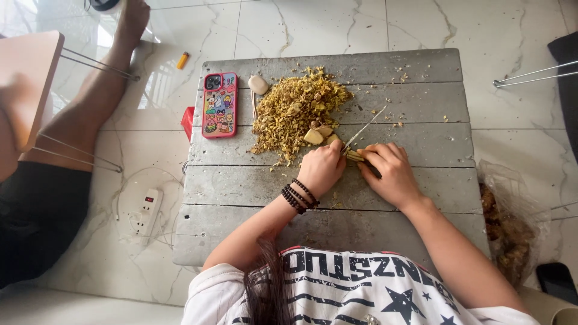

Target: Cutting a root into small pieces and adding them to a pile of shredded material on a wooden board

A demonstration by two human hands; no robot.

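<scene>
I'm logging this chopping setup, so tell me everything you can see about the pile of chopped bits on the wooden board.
The pile of chopped bits is a loose heap of small yellow-brown, dry-looking shreds, widest at the far middle of the grey plank board and trailing toward the person. Stray crumbs scatter to its right. Pale root chunks lie at its near edge, just beyond the left hand. A pale oval stone sits just beside its far left edge.

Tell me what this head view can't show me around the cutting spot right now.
- Piece being cut: mostly covered by the left hand and right hand; its size and shape are unclear.
- Knife: the handle is hidden inside the right hand's fingers.
- Bag of roots on the floor: partly hidden by the grey board and the right forearm.
- Chopped pile: single pieces are too small to tell apart.
</scene>
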